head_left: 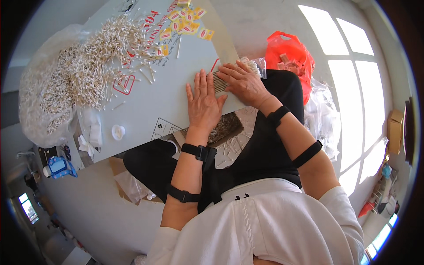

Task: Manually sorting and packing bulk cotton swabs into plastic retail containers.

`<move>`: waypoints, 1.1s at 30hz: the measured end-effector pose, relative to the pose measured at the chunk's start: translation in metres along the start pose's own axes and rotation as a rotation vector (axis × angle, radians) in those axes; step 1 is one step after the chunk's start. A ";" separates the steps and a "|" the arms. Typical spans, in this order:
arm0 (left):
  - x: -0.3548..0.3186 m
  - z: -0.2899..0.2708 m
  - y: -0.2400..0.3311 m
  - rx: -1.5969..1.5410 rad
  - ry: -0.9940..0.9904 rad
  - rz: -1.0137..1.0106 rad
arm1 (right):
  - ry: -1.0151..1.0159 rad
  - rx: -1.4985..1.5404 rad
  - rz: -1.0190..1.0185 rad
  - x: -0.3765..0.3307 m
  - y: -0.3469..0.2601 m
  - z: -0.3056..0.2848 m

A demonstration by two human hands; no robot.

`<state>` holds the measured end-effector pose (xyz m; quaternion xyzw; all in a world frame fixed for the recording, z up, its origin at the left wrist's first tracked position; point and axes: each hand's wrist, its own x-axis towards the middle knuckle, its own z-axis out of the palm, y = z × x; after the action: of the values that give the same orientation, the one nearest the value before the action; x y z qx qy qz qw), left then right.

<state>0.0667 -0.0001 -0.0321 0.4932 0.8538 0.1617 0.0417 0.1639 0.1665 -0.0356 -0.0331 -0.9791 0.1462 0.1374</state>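
A flat row of cotton swabs [219, 84] lies side by side near the right edge of the table. My left hand [204, 104] rests flat, fingers stretched out, with its fingertips by the left ends of the row. Across the top of the row lies my right hand [244, 84], its fingers extended and covering much of the sticks. White cotton tips show past its far side. Neither hand is closed around anything. A big heap of loose cotton swabs [101, 57] spreads over the table's left side, partly in a clear plastic bag [33, 97].
Small yellow-and-white packets [190, 27] lie at the table's [145, 106] far side. A small white round container [118, 132] stands near its front edge. Below is an open box [227, 129] among scattered swabs. A red plastic bag [289, 48] sits right of my knee.
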 end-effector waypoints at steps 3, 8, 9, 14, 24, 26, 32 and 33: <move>0.000 -0.003 0.003 -0.001 -0.048 -0.014 | 0.049 0.039 -0.018 -0.001 0.002 0.006; -0.002 -0.003 0.002 0.015 -0.050 -0.017 | 0.094 0.039 0.162 -0.004 0.004 -0.011; -0.003 -0.002 0.001 0.014 -0.050 -0.020 | 0.203 -0.029 0.311 -0.006 0.004 -0.016; 0.002 0.000 0.007 0.006 -0.046 0.008 | 0.214 0.260 0.444 -0.022 0.032 0.003; 0.008 0.002 0.016 0.014 -0.073 0.001 | 0.207 0.623 0.525 -0.027 0.035 0.013; 0.011 0.005 0.022 -0.021 -0.071 0.014 | 0.227 0.618 0.513 -0.027 0.035 0.013; 0.018 0.013 0.033 -0.039 -0.019 0.015 | 0.240 0.630 0.524 -0.027 0.034 0.016; 0.018 0.013 0.033 -0.037 -0.022 0.016 | 0.241 0.633 0.526 -0.027 0.033 0.015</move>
<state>0.0882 0.0335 -0.0322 0.5007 0.8462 0.1726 0.0590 0.1866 0.1913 -0.0664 -0.2548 -0.8211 0.4646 0.2122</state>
